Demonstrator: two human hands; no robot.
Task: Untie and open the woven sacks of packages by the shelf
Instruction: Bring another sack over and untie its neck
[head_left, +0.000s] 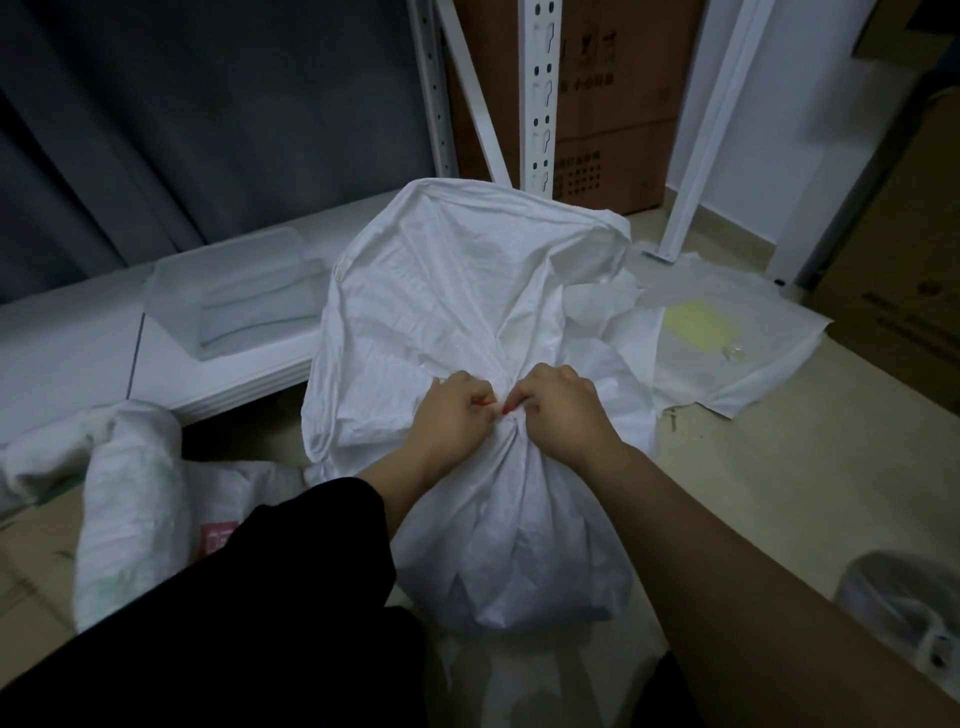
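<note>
A large white woven sack (447, 291) lies on the floor in front of me, its neck gathered and bound by a thin red tie (500, 409). My left hand (453, 415) pinches the tie from the left of the knot. My right hand (561, 408) pinches it from the right, fingers curled over the bunched fabric. The sack's free mouth end (519, 561) fans out toward me below the knot. Its contents are hidden.
White metal shelf posts (543, 93) and brown cartons (613, 104) stand behind the sack. A clear plastic tub (239, 296) rests on a low white ledge at left. A flat plastic bag (727, 332) lies at right, a crumpled white bag (130, 499) at lower left.
</note>
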